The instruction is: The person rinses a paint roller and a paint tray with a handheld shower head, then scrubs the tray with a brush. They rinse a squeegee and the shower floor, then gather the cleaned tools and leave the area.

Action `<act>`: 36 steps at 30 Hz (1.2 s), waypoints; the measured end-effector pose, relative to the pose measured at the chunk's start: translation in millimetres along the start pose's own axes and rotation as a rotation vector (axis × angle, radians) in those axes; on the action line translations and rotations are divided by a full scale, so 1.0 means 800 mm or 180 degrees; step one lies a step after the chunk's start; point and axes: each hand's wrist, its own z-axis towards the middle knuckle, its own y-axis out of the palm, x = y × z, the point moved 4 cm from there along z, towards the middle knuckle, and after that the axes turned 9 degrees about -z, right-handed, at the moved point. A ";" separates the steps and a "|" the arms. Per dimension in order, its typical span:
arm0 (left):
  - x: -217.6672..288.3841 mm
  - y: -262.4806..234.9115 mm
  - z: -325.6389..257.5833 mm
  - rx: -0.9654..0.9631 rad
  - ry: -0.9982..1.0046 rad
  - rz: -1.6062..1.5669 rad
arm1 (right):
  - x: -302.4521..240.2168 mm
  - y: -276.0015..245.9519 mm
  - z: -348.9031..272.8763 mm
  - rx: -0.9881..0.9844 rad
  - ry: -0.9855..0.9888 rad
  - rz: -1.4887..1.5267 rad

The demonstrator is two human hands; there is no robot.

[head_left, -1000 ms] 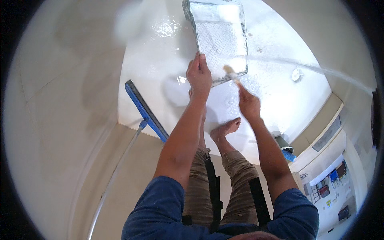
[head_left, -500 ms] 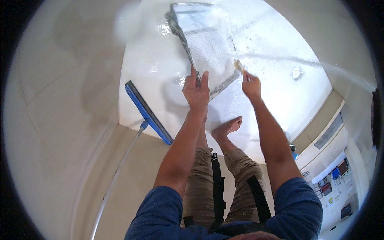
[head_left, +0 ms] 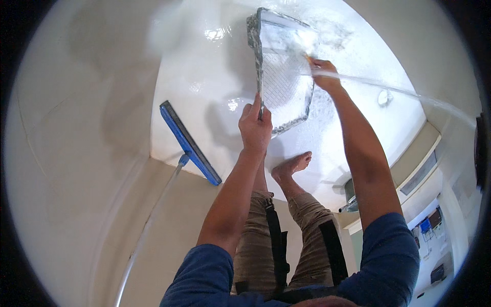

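My left hand point(head_left: 255, 125) grips the lower left rim of a grey rectangular tray point(head_left: 286, 89) with a mesh-patterned bottom, held tilted above a wet white floor point(head_left: 204, 77). My right hand point(head_left: 325, 74) is at the tray's upper right rim, closed on a small tan-handled brush point(head_left: 308, 60) that touches the tray's inside. A thin clear stream or tube point(head_left: 409, 94) runs from near my right hand off to the right. My bare foot point(head_left: 291, 166) stands on the floor below the tray.
A blue squeegee head point(head_left: 189, 143) on a pale long handle point(head_left: 153, 215) lies at the left on the floor's raised edge. A round drain point(head_left: 383, 97) sits in the floor at the right. Pale walls curve around; a doorway sill point(head_left: 419, 163) is at the right.
The tray has been lifted and tipped up on its edge, further from me. My left hand shifted along its rim, and my right hand rose with the brush to the tray's upper part.
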 end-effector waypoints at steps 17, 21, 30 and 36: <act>-0.081 0.002 0.015 -0.1069 -0.1835 -0.2021 | -0.106 -0.030 -0.015 -0.1035 -0.0071 -0.1483; -0.092 0.015 0.018 -0.1346 -0.1976 -0.1812 | -0.100 0.008 -0.010 -0.0935 -0.0710 -0.1266; -0.074 0.012 0.033 -0.1370 -0.1961 -0.1485 | -0.055 0.004 -0.007 -0.0135 0.0345 -0.0227; -0.057 0.015 0.041 -0.1498 -0.1965 -0.1308 | -0.071 0.015 0.014 -0.0287 0.0258 0.0626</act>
